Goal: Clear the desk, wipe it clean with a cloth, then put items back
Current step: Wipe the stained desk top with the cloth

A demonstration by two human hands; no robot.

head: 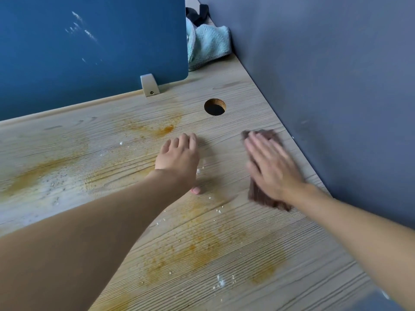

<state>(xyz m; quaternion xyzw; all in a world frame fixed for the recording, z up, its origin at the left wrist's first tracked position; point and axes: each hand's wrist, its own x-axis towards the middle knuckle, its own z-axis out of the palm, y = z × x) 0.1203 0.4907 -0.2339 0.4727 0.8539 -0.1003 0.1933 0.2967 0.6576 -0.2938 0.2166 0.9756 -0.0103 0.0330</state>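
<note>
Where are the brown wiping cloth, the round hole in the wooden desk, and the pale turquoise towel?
Brown wiping cloth (260, 197): head view, its lower end nearest the camera.
Round hole in the wooden desk (215, 106): head view, its dark centre.
Pale turquoise towel (208, 44): head view, middle of its bunched fabric.

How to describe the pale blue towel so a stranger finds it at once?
Follow the wooden desk to its far corner, between the blue panel and the grey wall. The towel lies bunched there. Unlike the brown cloth under the right hand, it is pale and fluffy.

Bright even daylight, soft shadows under the arms, right hand (272, 167) motion-blurred — wide-angle bending at the edges
</note>
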